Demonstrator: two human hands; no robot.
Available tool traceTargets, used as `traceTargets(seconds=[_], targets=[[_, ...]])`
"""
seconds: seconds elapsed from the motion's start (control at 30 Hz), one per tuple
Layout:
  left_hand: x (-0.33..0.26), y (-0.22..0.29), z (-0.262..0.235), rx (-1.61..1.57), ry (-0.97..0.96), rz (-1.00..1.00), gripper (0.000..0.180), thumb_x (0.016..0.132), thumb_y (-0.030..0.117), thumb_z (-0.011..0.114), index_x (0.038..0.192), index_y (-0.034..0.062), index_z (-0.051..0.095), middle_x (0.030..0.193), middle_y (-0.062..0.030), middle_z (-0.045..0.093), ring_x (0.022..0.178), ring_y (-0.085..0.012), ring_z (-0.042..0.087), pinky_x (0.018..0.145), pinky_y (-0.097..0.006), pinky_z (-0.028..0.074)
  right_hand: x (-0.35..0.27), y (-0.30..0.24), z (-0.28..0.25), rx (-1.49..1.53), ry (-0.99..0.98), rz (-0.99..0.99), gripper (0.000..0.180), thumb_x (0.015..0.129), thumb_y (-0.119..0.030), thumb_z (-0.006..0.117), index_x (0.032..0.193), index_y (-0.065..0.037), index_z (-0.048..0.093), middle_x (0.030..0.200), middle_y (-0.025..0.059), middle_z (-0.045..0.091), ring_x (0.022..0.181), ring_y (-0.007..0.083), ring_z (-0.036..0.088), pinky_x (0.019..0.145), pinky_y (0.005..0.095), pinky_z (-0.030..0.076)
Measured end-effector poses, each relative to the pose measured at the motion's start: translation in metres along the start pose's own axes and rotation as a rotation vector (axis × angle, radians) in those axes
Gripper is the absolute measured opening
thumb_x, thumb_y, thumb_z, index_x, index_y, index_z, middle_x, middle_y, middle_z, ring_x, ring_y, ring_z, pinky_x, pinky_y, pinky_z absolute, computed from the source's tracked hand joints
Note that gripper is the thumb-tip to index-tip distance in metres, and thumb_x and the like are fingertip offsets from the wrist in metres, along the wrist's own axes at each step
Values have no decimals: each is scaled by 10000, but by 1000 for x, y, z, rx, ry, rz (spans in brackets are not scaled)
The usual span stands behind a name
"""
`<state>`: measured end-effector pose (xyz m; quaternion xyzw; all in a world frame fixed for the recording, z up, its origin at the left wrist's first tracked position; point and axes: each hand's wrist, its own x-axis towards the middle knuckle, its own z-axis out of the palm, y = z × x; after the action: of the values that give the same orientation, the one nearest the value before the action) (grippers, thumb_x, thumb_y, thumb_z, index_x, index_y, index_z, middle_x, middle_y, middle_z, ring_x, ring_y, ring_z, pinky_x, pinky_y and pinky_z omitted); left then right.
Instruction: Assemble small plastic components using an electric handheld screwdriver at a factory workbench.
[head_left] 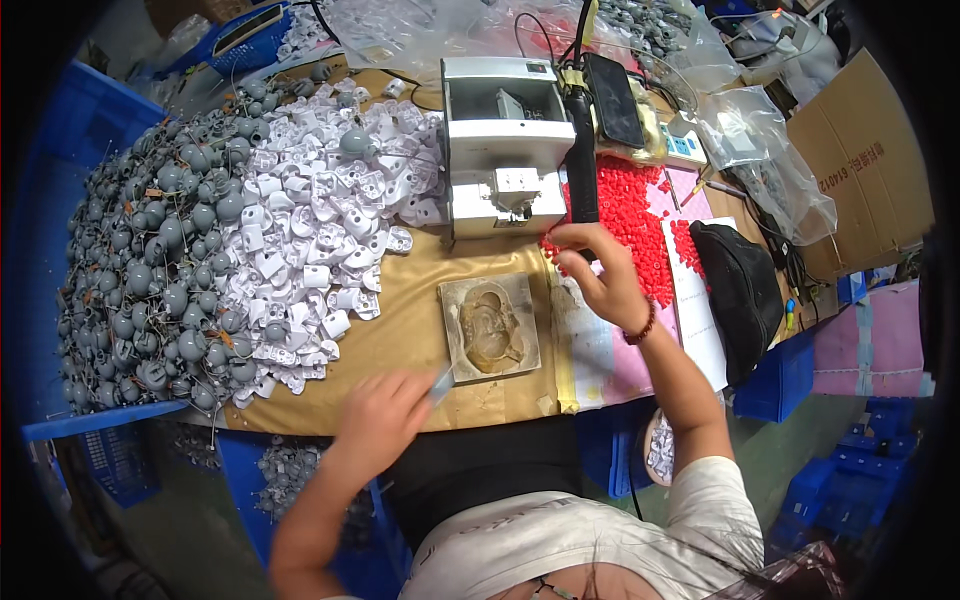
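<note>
My left hand (383, 418), blurred by motion, is over the front edge of the table. Its fingers close on a small pale blue-grey piece (441, 384), too smeared to name. To the right of it lies a square metal fixture block (450, 320) with a rounded, brownish hollow. My right hand (610, 278) reaches past the block to the near left edge of a heap of small red plastic parts (640, 225). Its thumb and forefinger are apart, beside the front corner of a white and grey benchtop machine (508, 135). Nothing shows between them.
White plastic housings (310, 230) are heaped left of the machine. Grey round parts with wires (160, 260) fill the far left, beside a blue bin (75, 130). On the right are a black pouch (735, 290), a cardboard box (865, 165) and a dark phone (613, 100).
</note>
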<state>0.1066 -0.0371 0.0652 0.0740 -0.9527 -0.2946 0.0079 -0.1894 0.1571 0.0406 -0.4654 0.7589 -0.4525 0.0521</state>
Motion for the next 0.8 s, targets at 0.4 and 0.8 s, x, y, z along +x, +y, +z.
traceTargets(seconds=[0.4, 0.8], targets=[[58, -57, -19, 469, 86, 168, 274, 815, 140, 663, 1080, 69, 659, 1023, -89, 640, 1066, -299, 587, 861, -432, 476, -20, 40, -2, -877, -321, -441, 170, 814, -150, 622, 962, -70, 653, 992, 43, 651, 1099, 226, 560, 1079, 502, 341], [123, -35, -3, 252, 161, 264, 302, 820, 121, 718, 1119, 98, 688, 1011, -67, 637, 1118, -277, 558, 996, -465, 420, -13, 52, -10, -884, -356, -439, 248, 771, -133, 657, 1006, -56, 650, 1041, 74, 652, 1104, 263, 563, 1039, 479, 375]])
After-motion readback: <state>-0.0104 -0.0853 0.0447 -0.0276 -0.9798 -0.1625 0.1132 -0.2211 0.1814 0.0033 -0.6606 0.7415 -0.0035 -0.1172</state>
